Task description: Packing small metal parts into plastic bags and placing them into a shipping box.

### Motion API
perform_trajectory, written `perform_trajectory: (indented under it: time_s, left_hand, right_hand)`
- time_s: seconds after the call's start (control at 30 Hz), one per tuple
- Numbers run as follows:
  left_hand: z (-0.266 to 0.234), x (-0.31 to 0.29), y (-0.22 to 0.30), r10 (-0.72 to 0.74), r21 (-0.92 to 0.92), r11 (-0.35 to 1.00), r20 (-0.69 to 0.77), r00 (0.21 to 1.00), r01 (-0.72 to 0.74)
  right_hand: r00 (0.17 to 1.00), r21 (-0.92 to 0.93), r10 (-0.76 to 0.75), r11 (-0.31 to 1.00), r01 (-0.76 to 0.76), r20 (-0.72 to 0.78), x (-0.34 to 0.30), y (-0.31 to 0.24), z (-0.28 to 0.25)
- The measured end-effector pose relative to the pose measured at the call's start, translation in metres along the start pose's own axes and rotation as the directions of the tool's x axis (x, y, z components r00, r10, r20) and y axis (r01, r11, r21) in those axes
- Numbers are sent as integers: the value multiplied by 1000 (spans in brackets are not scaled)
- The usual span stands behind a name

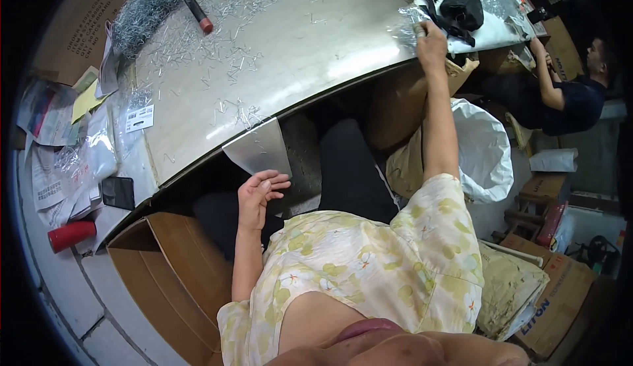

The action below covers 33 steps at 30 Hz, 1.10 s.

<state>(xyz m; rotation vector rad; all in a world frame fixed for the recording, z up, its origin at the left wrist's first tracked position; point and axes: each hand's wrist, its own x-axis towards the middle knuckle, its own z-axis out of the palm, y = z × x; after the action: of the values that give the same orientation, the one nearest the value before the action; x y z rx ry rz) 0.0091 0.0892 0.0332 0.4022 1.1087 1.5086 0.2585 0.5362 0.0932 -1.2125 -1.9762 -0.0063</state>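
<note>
My right hand (430, 44) reaches to the far right of the table, its fingers closed on the edge of a clear plastic bag (403, 31). By the near table edge, my left hand (260, 195) is held up with its fingers stretched out and nothing in them. Just beyond its fingertips, a translucent plastic sheet (260, 150) juts from the table edge, with a few wire pieces on it. Small bent metal wire hooks (241, 112) lie scattered on the table (310, 56). A large tangled heap of wire hooks (146, 11) sits at the far left.
A black stick with a red end (196, 11) lies beside the heap. Papers, a phone (118, 193) and a red roll (72, 236) are at left. A black pouch (461, 7) rests at far right. Below are a white sack (481, 152) and cardboard boxes (161, 260). Another person (560, 92) works at right.
</note>
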Motion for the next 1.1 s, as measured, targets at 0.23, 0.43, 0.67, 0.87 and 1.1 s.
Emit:
perform_trajectory:
  time_s: [0.23,0.43,0.67,0.87,1.1]
  left_hand:
    - [7,10,6,1,111,994,18,1000,-3]
    - [-9,-12,5,27,75,997,-105,994,-19]
    - [-35,-32,30,350,229,927,-238,906,-298]
    - [-81,-22,126,896,880,379,-272,352,-285]
    - [-172,23,159,796,942,-236,46,604,240]
  right_hand:
    - [999,-146,-44,988,41,-14,26,63,16]
    - [984,-136,-161,979,150,-73,24,98,38]
    - [984,191,-148,973,127,102,-16,-124,-12]
    - [481,741,-713,648,175,510,-126,-319,24]
    - [373,378,-845,513,771,384,-80,-336,111]
